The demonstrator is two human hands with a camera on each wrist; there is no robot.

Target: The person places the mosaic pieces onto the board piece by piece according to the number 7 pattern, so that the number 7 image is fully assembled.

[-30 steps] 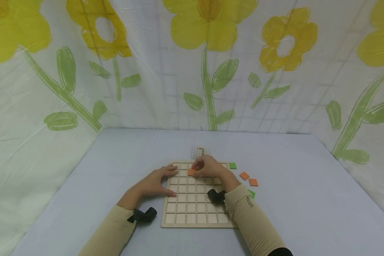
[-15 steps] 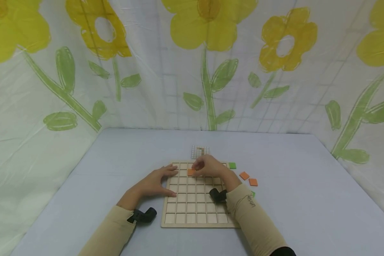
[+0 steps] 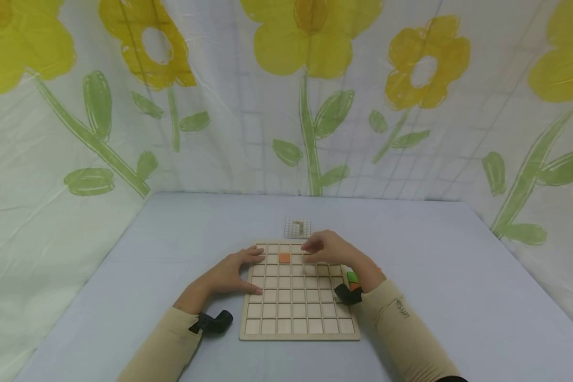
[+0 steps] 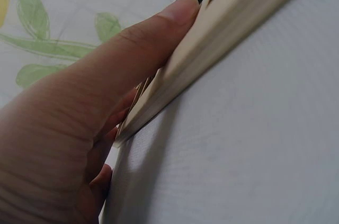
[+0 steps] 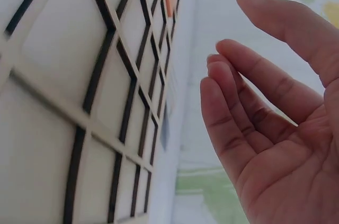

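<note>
A pale wooden gridded board (image 3: 285,295) was touched at its left edge by the spread left hand (image 3: 228,273); the right hand (image 3: 330,248) was held above, fingers parted. Between them, one orange square tile (image 3: 284,258) was seen on a far-side cell.

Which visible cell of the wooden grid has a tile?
Third from the left, second row from the far side: an orange tile sets it apart; the other visible cells show bare wood.
</note>
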